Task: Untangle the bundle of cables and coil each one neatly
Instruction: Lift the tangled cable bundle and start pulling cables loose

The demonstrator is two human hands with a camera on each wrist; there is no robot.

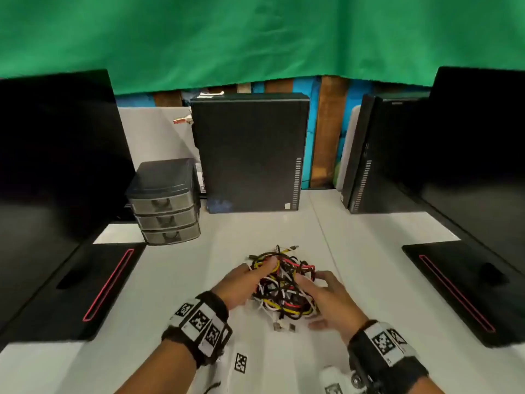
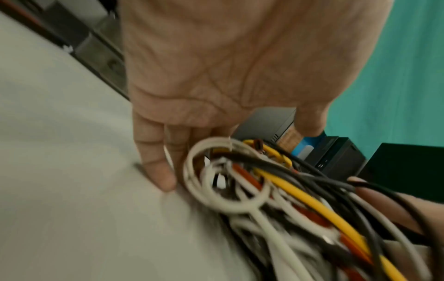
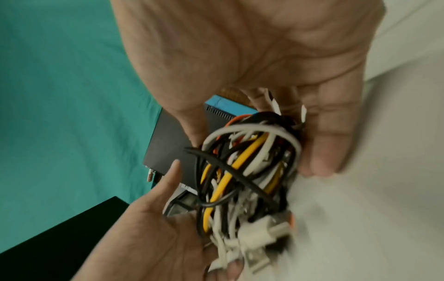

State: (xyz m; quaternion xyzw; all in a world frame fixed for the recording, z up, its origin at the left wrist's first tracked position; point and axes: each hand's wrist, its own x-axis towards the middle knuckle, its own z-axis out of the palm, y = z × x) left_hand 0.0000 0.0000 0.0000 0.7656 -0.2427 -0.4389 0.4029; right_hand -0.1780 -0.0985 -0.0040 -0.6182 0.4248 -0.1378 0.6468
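A tangled bundle of cables point(image 1: 284, 288), black, white, yellow and red, lies on the white table point(image 1: 170, 294) in front of me. My left hand point(image 1: 255, 280) holds its left side, with fingers over the top and the thumb under the near edge. My right hand point(image 1: 318, 297) grips the right side. The right wrist view shows the bundle point(image 3: 247, 171) between its thumb and curled fingers point(image 3: 324, 142), with white connectors point(image 3: 261, 233) hanging at the near end. In the left wrist view a white loop point(image 2: 223, 176) sits beside the left fingers point(image 2: 156, 167), which touch the table.
A black computer tower point(image 1: 250, 152) stands behind the bundle, and a small drawer unit point(image 1: 166, 206) at back left. Dark monitors point(image 1: 56, 166) point(image 1: 477, 152) flank the table, their bases point(image 1: 108, 282) point(image 1: 460, 291) on it. A second tower point(image 1: 369, 157) stands at back right. A marker tag point(image 1: 241, 362) lies near me.
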